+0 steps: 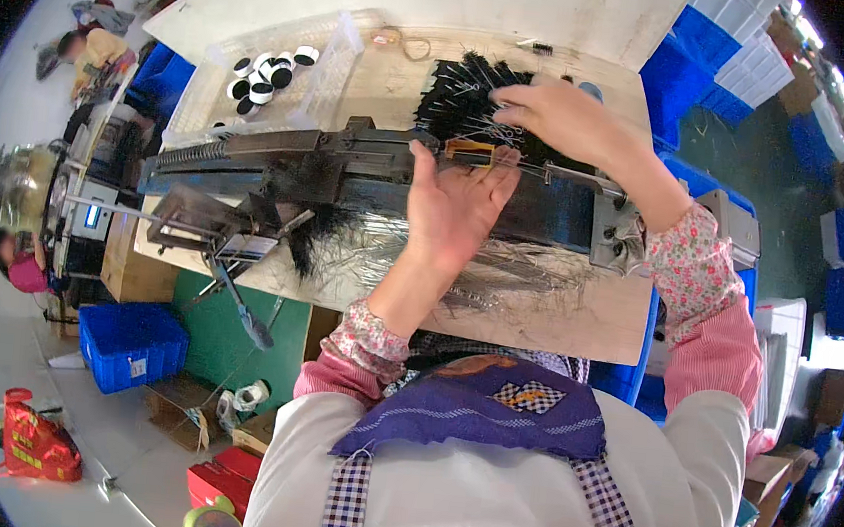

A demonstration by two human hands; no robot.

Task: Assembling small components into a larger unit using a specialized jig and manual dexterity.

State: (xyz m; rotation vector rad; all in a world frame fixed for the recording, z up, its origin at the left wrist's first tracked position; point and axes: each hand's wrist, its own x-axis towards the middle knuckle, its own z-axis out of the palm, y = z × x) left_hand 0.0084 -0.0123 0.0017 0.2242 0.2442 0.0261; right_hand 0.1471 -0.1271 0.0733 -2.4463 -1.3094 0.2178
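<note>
My left hand (452, 211) is palm up in front of a long dark metal machine (351, 155), its thumb raised and its fingers stretched toward a small yellow-orange piece (470, 151) on the machine. No held thing shows in it. Behind the machine, my right hand (555, 115) reaches over a pile of black-bristled brushes with thin wire stems (447, 95). Its fingers are apart and slightly curled at the wire stems; the thumb is hidden. Many loose thin wire pieces (521, 280) lie on the table between the machine and my body.
A clear plastic bin (329, 90) with several black-and-white round caps stands at the back left. A metal stand with a grey-handled lever (254, 327) juts from the front left. A metal fixture (618, 230) sits at the right end. Blue crates (701, 62) flank the table; other people sit far left.
</note>
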